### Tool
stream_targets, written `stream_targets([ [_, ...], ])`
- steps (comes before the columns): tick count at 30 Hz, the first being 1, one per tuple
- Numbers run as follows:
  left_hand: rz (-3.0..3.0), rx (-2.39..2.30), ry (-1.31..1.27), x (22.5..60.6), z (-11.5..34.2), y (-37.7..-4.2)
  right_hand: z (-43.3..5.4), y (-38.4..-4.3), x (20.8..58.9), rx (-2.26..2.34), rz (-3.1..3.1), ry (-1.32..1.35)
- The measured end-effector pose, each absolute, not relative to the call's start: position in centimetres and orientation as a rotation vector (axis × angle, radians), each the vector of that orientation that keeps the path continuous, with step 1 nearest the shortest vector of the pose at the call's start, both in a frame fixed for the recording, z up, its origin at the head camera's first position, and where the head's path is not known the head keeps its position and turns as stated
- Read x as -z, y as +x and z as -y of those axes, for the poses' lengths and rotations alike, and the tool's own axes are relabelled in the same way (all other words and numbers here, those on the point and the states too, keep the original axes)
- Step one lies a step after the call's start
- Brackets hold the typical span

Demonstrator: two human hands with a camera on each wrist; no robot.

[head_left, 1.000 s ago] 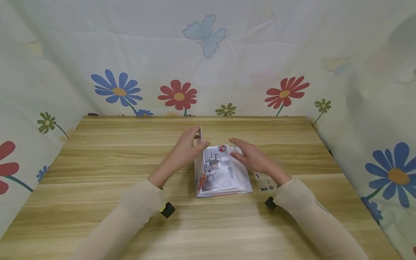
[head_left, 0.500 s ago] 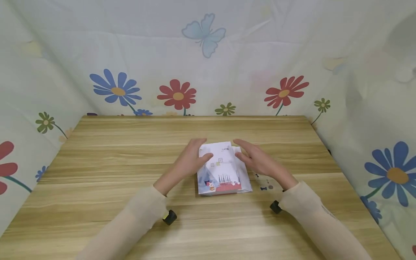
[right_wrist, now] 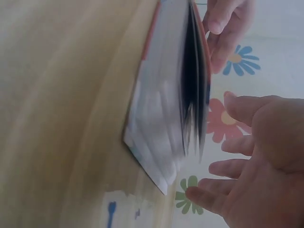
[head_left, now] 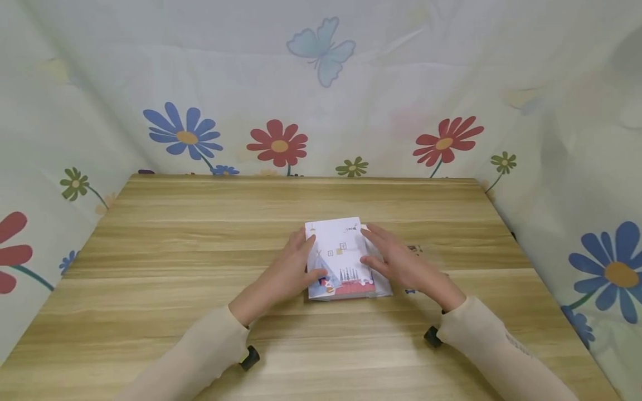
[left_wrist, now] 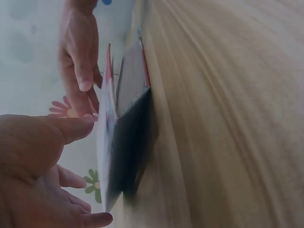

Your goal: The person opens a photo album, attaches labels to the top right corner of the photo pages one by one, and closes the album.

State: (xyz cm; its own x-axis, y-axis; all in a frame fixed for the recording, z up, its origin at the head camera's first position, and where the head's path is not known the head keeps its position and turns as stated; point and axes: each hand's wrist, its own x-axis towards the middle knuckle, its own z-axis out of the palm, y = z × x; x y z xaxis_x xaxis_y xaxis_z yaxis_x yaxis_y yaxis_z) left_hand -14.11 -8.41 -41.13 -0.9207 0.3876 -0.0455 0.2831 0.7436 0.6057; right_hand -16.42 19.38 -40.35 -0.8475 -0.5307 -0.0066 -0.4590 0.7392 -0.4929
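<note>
A thick book (head_left: 337,245) with a pale illustrated cover lies on the wooden table, its front cover folded over. In the right wrist view the cover (right_wrist: 207,95) stands slightly raised off the page block (right_wrist: 159,90), with dark gaps between. My left hand (head_left: 287,266) is at the book's left side, fingers at the spine edge and thumb over the lower left of the cover. Above the right edge my right hand (head_left: 401,263) hovers with relaxed, spread fingers and holds nothing. Pale loose-looking pages (head_left: 382,283) stick out past the cover on the right, partly beneath that hand.
Right of the book lies a thin sheet with small printed shapes (head_left: 411,291), mostly covered by my right hand. The wooden table (head_left: 200,223) ends at a floral cloth (head_left: 225,72) hanging behind and along the sides. Each wrist wears a small black device (head_left: 249,358).
The book's left side, standing upright a second ago, has come down over the illustrated page, so the cover now shows. My left hand slid down the left edge; my right hand stays over the right side.
</note>
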Motion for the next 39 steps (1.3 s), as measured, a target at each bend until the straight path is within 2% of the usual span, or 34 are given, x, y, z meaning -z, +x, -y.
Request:
stream_targets([
  [24, -2.727, -0.631, 0.670, 42.0, 8.0, -13.5, -19.5, -15.0, 42.3, 0.540, -2.794, -0.765],
  [39, -2.736, -0.515, 0.712, 41.5, 8.1, -13.8, -19.9, -15.0, 42.7, 0.560, -2.819, -0.852],
])
